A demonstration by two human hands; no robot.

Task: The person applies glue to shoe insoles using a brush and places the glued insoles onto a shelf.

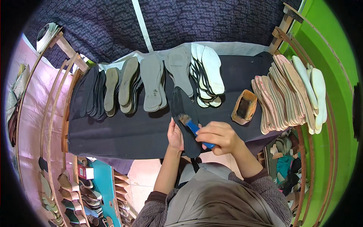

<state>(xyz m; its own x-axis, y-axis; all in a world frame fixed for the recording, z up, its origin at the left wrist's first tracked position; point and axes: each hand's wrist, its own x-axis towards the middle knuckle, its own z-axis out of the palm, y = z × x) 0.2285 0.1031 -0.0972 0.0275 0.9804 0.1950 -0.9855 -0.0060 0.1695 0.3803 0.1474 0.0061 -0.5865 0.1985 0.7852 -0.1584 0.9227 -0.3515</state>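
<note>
My left hand (176, 136) is closed on the edge of a black shoe insole (182, 100), holding it lengthwise in front of me over the table's near edge. In my right hand (221, 137) is a paintbrush (192, 127) with a blue handle. Its brown bristles touch the upper face of the insole around the middle. To the right of my hands, an open box-shaped container (253, 99) stands on the table, its rim stained brown and its inside dark. My left fingers are partly hidden beneath the insole.
Across the dark-covered table (113, 138) lie stacks of black insoles (96, 92), brown insoles (128, 81), grey insoles (151, 79) and white insoles (211, 70). Pinkish-beige insoles (280, 94) are piled at the right. Wooden rails (64, 47) flank the table. Shoes (90, 196) fill shelves at lower left.
</note>
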